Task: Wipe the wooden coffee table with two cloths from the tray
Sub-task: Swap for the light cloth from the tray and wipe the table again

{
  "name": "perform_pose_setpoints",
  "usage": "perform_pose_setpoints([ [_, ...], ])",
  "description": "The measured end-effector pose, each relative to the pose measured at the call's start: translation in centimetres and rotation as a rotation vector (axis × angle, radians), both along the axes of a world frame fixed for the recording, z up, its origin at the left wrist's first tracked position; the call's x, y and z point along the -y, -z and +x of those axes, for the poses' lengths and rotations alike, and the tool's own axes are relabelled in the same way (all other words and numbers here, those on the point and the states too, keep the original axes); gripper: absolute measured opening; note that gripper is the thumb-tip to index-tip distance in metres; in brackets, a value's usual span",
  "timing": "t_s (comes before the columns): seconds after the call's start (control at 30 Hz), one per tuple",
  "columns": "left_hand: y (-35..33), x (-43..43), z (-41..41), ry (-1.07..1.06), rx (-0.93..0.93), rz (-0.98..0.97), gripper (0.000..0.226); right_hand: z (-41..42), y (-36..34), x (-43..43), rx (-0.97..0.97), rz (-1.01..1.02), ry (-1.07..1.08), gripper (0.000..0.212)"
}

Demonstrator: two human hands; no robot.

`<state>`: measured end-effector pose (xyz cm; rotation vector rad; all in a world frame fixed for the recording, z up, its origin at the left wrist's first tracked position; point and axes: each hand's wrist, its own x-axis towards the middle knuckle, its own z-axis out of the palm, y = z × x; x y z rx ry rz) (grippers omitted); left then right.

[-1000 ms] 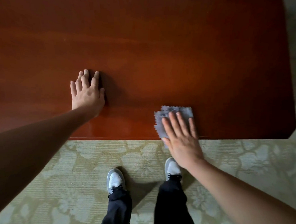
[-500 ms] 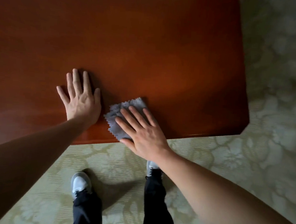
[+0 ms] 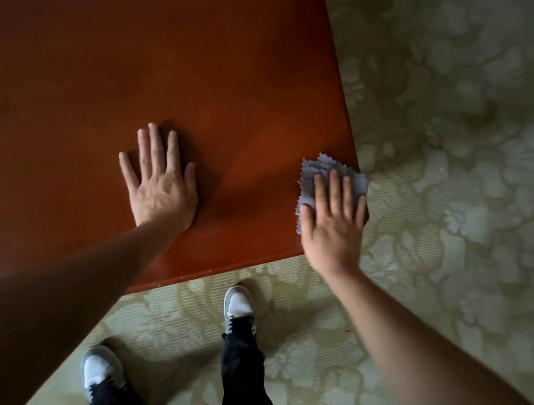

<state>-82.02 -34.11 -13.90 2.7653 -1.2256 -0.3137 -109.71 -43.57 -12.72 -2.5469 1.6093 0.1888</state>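
The wooden coffee table (image 3: 175, 53) fills the upper left, glossy red-brown. A grey cloth with zigzag edges (image 3: 316, 177) lies on the table's near right corner, partly over the edge. My right hand (image 3: 332, 219) presses flat on the cloth, fingers spread, palm past the near edge. My left hand (image 3: 159, 182) rests flat on the bare tabletop, fingers apart, holding nothing. No tray and no second cloth are in view.
Pale green patterned carpet (image 3: 452, 152) surrounds the table to the right and in front. My two feet in grey-and-white shoes, the left one (image 3: 102, 371) and the right one (image 3: 239, 308), stand just before the table's near edge.
My right hand has slid the cloth rightward from beside my left hand to the table's near right corner. The view has shifted and turned, showing more carpet at right.
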Motion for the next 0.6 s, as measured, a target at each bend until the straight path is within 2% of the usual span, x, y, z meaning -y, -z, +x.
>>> perform_pose_setpoints([
  [0.07, 0.0, 0.4, 0.1, -0.023, 0.001, -0.023, 0.064, 3.1, 0.0, -2.0, 0.032, -0.011, 0.191, 0.067],
  [0.1, 0.0, 0.6, 0.4, -0.041, -0.006, -0.034, 0.063, 4.7, -0.1, -3.1, 0.055, 0.009, 0.196, 0.067],
  [0.27, -0.2, 2.5, 2.9, -0.117, -0.024, -0.062, 0.059, 10.0, -0.5, -8.4, 0.138, 0.158, -0.345, 0.067],
  [0.4, -0.2, 5.3, 4.0, -0.137, -0.025, -0.052, 0.059, 8.8, 0.0, -6.6, 0.131, 0.165, -0.476, 0.068],
  [0.47, 0.2, 6.8, 4.2, -0.143, -0.007, -0.044, 0.06, 6.8, 0.1, -3.9, 0.13, 0.147, -0.455, 0.067],
  [0.6, 0.4, 10.0, 5.5, -0.146, 0.012, -0.033, 0.064, 1.5, 0.2, 2.3, 0.055, 0.058, -0.234, 0.068],
])
